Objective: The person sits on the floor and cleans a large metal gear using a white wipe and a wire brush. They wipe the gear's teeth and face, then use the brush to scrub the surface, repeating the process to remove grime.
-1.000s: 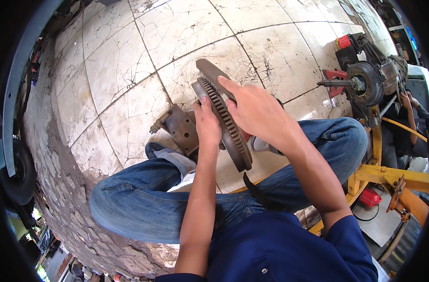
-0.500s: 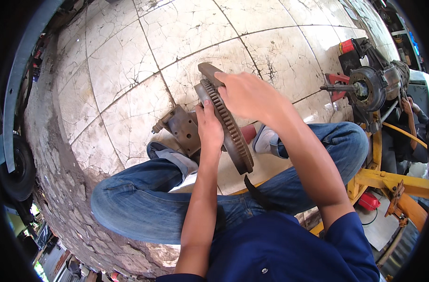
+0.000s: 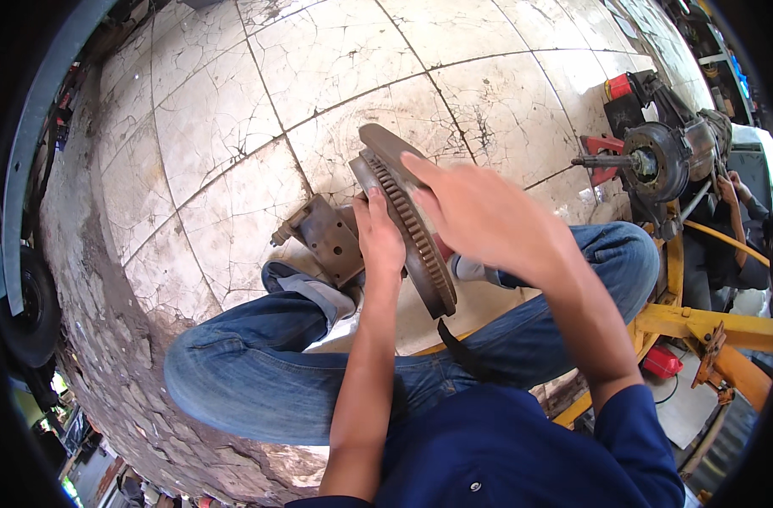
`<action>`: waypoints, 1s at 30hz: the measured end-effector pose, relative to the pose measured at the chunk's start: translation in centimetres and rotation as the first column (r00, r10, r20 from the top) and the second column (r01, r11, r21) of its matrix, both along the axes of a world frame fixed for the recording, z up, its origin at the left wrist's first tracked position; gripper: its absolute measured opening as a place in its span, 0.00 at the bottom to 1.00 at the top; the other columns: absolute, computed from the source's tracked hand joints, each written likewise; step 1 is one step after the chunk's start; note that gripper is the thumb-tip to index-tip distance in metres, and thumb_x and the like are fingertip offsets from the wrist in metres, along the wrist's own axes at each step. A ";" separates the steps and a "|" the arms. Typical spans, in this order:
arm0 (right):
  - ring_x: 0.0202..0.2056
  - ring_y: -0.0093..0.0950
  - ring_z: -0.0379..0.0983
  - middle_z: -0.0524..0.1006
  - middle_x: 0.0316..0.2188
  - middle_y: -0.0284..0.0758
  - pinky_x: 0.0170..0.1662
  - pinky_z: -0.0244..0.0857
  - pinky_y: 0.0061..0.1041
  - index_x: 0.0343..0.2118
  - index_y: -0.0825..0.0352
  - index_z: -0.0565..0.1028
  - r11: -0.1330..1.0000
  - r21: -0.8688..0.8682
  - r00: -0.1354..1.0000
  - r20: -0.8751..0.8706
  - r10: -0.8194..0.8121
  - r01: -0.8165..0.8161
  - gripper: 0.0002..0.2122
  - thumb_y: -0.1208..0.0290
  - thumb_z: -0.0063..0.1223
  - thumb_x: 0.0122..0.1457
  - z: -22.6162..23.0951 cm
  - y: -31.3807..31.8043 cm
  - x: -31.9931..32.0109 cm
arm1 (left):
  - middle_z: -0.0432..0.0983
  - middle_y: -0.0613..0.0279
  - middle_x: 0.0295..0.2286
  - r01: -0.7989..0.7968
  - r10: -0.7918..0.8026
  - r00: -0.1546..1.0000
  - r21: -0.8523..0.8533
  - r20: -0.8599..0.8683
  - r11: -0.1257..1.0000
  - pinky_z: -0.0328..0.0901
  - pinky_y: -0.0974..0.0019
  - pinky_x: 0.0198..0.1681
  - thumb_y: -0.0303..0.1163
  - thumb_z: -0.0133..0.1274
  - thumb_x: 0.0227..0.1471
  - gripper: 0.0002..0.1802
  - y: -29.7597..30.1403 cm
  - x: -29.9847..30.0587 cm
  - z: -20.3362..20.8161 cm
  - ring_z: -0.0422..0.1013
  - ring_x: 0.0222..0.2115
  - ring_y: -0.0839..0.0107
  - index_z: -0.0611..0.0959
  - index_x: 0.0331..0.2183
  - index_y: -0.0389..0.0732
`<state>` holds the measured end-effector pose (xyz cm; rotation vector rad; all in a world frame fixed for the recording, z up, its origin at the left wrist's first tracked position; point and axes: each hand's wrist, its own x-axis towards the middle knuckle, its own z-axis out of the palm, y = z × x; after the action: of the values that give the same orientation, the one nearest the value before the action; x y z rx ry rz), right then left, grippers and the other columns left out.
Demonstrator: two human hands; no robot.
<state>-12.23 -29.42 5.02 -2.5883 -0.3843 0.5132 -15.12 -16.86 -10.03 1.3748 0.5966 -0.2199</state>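
Observation:
A vented brake disc (image 3: 412, 240), with a row of vanes around its edge, stands tilted on its rim between my legs. My left hand (image 3: 381, 241) steadies it from the left, gripping its upper left side with the fingertips near the rim. In my right hand (image 3: 496, 212) is a long flat brown bar (image 3: 389, 150) with a rounded end, its underside against or just over the disc's top edge. That hand is slightly blurred. Just left of the disc sits a brown metal block (image 3: 320, 240) with round holes; whether it joins the disc is hidden.
Cracked white floor tiles (image 3: 352, 51) spread out ahead. At right, an axle hub assembly (image 3: 657, 161) rests by a red stand (image 3: 602, 148), with a yellow frame (image 3: 708, 326) nearer me. Another person's hands (image 3: 729, 186) show beyond. A tyre (image 3: 32, 305) stands far left.
My right hand has shifted right and toward me, and the brown bar has turned with it, sliding across the disc's top edge. The disc and my left hand have barely moved.

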 end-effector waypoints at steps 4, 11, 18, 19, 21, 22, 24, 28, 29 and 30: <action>0.31 0.53 0.74 0.76 0.26 0.56 0.38 0.67 0.47 0.57 0.71 0.68 0.987 -0.049 0.988 -0.022 -0.154 0.153 0.20 0.69 0.45 0.64 1.2 0.9 -2.7 | 0.73 0.50 0.38 -0.009 0.009 1.000 0.021 0.016 1.000 0.62 0.61 0.49 0.48 0.37 0.66 0.25 -0.6 -0.2 0.9 0.69 0.40 0.63 0.71 0.46 0.34; 0.40 0.50 0.76 0.79 0.39 0.52 0.45 0.68 0.46 0.55 0.69 0.72 0.992 -0.088 0.994 -0.065 -0.092 0.086 0.19 0.66 0.41 0.64 -2.7 2.0 3.9 | 0.74 0.46 0.36 -0.033 0.034 0.999 0.053 -0.018 0.998 0.63 0.59 0.47 0.49 0.37 0.66 0.26 0.0 1.1 1.4 0.71 0.38 0.57 0.70 0.46 0.32; 0.42 0.49 0.77 0.80 0.37 0.52 0.45 0.72 0.43 0.36 0.72 0.79 0.977 -0.212 0.995 -0.092 -0.047 0.027 0.12 0.72 0.46 0.57 -8.5 4.6 9.3 | 0.74 0.46 0.37 0.016 -0.012 0.999 0.100 -0.038 0.995 0.63 0.58 0.47 0.51 0.35 0.66 0.28 0.7 1.6 2.0 0.71 0.38 0.56 0.70 0.47 0.32; 0.41 0.49 0.78 0.80 0.37 0.52 0.44 0.72 0.44 0.38 0.72 0.79 0.967 -0.245 0.996 -0.080 0.048 -0.067 0.12 0.71 0.46 0.58 -11.1 3.1 10.4 | 0.74 0.46 0.37 0.022 -0.019 0.999 0.090 -0.026 0.996 0.63 0.58 0.47 0.51 0.35 0.66 0.28 -0.2 1.4 1.9 0.71 0.39 0.56 0.70 0.47 0.32; 0.41 0.49 0.77 0.79 0.38 0.52 0.45 0.71 0.44 0.45 0.71 0.76 0.968 -0.221 0.990 -0.097 0.099 -0.119 0.14 0.69 0.44 0.61 -10.6 2.9 10.3 | 0.74 0.48 0.39 -0.012 0.015 0.999 0.059 -0.049 0.998 0.62 0.60 0.48 0.50 0.35 0.66 0.28 0.1 1.0 1.5 0.70 0.40 0.59 0.71 0.47 0.33; 0.42 0.49 0.76 0.79 0.39 0.51 0.46 0.69 0.44 0.49 0.71 0.73 0.983 -0.172 0.992 -0.122 0.041 -0.062 0.16 0.68 0.42 0.63 -8.6 3.2 8.8 | 0.73 0.50 0.40 -0.039 0.041 0.996 0.030 -0.078 0.999 0.62 0.62 0.49 0.49 0.36 0.66 0.27 0.6 0.8 1.2 0.69 0.42 0.62 0.71 0.47 0.33; 0.41 0.51 0.74 0.78 0.39 0.52 0.46 0.67 0.45 0.56 0.70 0.69 0.988 -0.130 0.989 -0.114 -0.096 0.081 0.19 0.66 0.41 0.65 -4.5 2.4 4.7 | 0.73 0.52 0.41 -0.040 0.037 0.995 -0.037 -0.098 0.998 0.62 0.65 0.49 0.48 0.36 0.66 0.26 -0.1 0.2 1.7 0.68 0.43 0.65 0.71 0.47 0.33; 0.37 0.55 0.73 0.77 0.34 0.56 0.42 0.64 0.46 0.59 0.68 0.67 0.981 -0.003 0.976 -0.106 -0.192 0.193 0.20 0.67 0.42 0.66 1.6 0.8 -2.0 | 0.73 0.52 0.40 -0.045 0.045 0.999 0.002 -0.026 0.999 0.62 0.64 0.48 0.48 0.36 0.66 0.26 -0.2 -0.6 0.9 0.69 0.41 0.66 0.71 0.47 0.33; 0.37 0.56 0.72 0.77 0.33 0.56 0.41 0.64 0.46 0.59 0.68 0.67 0.978 0.044 0.975 -0.109 -0.196 0.202 0.20 0.68 0.43 0.66 2.6 0.5 -3.3 | 0.73 0.52 0.39 -0.051 0.051 0.999 0.031 0.003 0.998 0.63 0.64 0.48 0.48 0.36 0.66 0.26 -0.2 -0.8 0.1 0.69 0.41 0.66 0.71 0.47 0.33; 0.35 0.54 0.73 0.77 0.30 0.55 0.41 0.65 0.46 0.59 0.70 0.66 0.983 0.017 0.981 -0.064 -0.181 0.183 0.20 0.68 0.42 0.66 2.6 0.0 -4.5 | 0.74 0.50 0.39 -0.048 0.049 0.998 0.049 -0.026 0.998 0.62 0.63 0.48 0.48 0.36 0.66 0.26 -0.3 -0.6 0.5 0.69 0.42 0.65 0.71 0.47 0.33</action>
<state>-16.77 -29.38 7.64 -2.5460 -0.1295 0.5198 -15.75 -17.16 -9.50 1.4042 0.6611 -0.1863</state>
